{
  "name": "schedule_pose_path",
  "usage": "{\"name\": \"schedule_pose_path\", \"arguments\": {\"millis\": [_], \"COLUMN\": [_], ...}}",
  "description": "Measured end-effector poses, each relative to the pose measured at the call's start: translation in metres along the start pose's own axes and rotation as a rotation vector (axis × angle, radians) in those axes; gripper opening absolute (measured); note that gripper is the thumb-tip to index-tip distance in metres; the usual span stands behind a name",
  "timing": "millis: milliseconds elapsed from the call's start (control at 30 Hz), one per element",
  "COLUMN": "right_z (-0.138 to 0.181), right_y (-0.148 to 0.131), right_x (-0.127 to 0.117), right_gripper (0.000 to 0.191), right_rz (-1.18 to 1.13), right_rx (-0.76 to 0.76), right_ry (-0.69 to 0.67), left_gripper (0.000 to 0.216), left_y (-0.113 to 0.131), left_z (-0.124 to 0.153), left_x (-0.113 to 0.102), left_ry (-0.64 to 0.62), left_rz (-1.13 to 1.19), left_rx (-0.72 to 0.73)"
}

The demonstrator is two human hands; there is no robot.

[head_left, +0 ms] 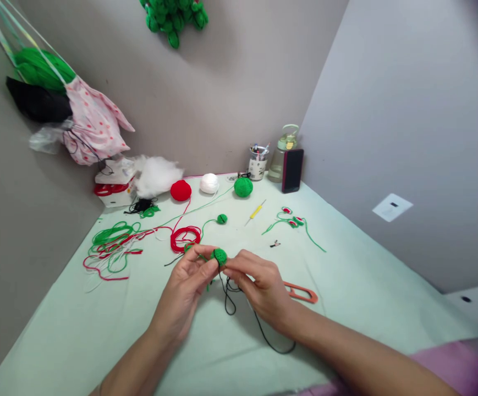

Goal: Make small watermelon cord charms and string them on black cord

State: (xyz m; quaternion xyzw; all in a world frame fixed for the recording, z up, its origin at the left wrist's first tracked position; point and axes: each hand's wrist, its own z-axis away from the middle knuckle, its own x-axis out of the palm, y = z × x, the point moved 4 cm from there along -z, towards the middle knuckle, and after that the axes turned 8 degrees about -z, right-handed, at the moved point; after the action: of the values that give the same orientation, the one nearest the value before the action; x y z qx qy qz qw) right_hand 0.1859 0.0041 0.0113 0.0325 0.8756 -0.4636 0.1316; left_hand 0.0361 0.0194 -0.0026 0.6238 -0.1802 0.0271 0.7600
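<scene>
My left hand (191, 280) pinches a small green crocheted ball (219, 256) between thumb and fingers, above the middle of the table. Black yarn (230, 312) crosses the ball and hangs below it in loops, trailing right under my other hand. The fingers of my right hand (259, 280) are pressed together at the ball's right edge; what they grip is too small to make out. Just beyond lies another green crocheted ball (221, 219) with a dark line across it and a green tail. An orange flat tool with a slot (302, 292) lies beside my right wrist.
Red (181, 190), white (209, 183) and green yarn balls (243, 187) line the back. Loose strands (117, 242) spread at left, near a red yarn coil (185, 239). A yellow-handled hook (257, 212), small crocheted pieces (294, 221), a bottle (278, 162) and a phone (292, 171) are at right.
</scene>
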Motion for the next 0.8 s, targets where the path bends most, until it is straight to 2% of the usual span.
{"name": "schedule_pose_path", "arguments": {"millis": [33,100,167,233,300,367,467,533,600,667,767,800], "right_z": [-0.001,-0.003,-0.006,-0.009,-0.013,-0.014,-0.011,-0.011,-0.014,-0.022,-0.036,-0.040], "right_y": [0.001,0.007,0.011,0.009,0.004,0.000,0.000,-0.001,-0.007,-0.017,-0.036,-0.043], "right_x": [0.000,0.001,0.003,0.002,-0.001,-0.005,-0.008,-0.008,-0.012,-0.025,-0.060,-0.073], "right_gripper": [0.014,0.010,0.016,0.026,0.029,0.023,0.008,0.008,0.011,0.012,0.015,0.017], "right_rz": [-0.035,-0.187,-0.400,-0.582,-0.657,-0.597,-0.273,-0.039,0.057,-0.049,-0.383,-0.429], "right_rx": [0.059,0.279,0.522,0.655,0.652,0.584,0.432,0.311,0.208,0.202,0.356,0.381], "right_ry": [0.002,0.005,0.004,-0.012,-0.041,-0.062,-0.106,-0.148,-0.136,-0.051,0.072,0.080], "left_gripper": [0.026,0.025,0.024,0.023,0.022,0.020,0.017,0.016,0.014,0.011,0.011,0.013], "left_y": [0.000,0.000,0.001,0.003,0.004,0.005,0.003,0.002,0.002,0.004,0.008,0.008], "left_z": [0.000,-0.001,-0.001,-0.002,-0.002,-0.003,-0.005,-0.006,-0.007,-0.007,-0.007,-0.007], "left_x": [0.000,-0.001,-0.002,-0.003,-0.005,-0.007,-0.009,-0.010,-0.009,-0.008,-0.008,-0.009], "left_ry": [0.008,0.036,0.061,0.083,0.101,0.109,0.096,0.081,0.052,0.026,-0.001,-0.012], "left_rz": [-0.018,-0.070,-0.151,-0.250,-0.343,-0.432,-0.576,-0.655,-0.712,-0.762,-0.820,-0.830], "left_rx": [0.012,0.051,0.111,0.172,0.231,0.284,0.346,0.366,0.375,0.395,0.430,0.433]}}
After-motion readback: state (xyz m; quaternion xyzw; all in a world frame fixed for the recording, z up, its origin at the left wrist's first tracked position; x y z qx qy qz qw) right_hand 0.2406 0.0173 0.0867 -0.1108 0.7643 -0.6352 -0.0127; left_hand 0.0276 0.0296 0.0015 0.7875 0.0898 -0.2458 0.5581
